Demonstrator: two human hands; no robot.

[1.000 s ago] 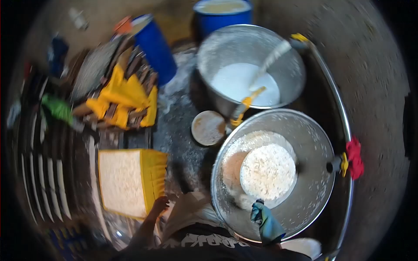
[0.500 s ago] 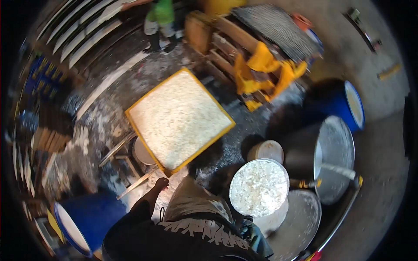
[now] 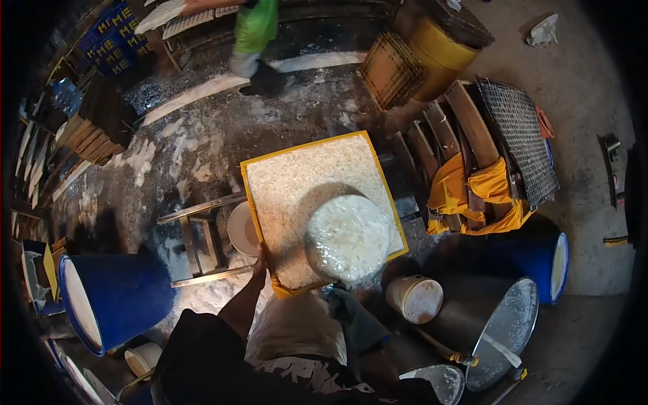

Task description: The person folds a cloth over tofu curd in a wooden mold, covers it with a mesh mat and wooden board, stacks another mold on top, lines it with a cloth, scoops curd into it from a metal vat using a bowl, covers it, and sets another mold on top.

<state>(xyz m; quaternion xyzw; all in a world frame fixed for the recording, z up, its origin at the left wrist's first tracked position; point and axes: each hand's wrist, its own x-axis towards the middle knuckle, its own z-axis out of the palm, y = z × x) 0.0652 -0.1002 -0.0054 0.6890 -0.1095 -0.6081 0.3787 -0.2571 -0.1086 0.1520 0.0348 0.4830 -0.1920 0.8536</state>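
Note:
A square yellow crate (image 3: 370,145) full of white, grainy material stands before me. My left hand (image 3: 259,265) holds its left edge near the front corner. Over the crate's right front part hangs a round bucket (image 3: 349,237), filled with wet, shiny white pieces. My right hand (image 3: 339,291) grips the bucket at its near rim, with a blue-grey cloth or glove around the hand; its fingers are mostly hidden.
A blue drum (image 3: 128,297) lies left and another (image 3: 559,268) right. Metal vats (image 3: 503,337) and a small tub (image 3: 422,300) are at the lower right. Wood with yellow cloth (image 3: 489,185) is at right. Another person (image 3: 255,30) stands at the top. A wooden frame (image 3: 202,210) is left of the crate.
The bucket has come out of the metal vat and over the crate, with my right hand on it. My left hand has moved onto the crate's edge. The view has turned left.

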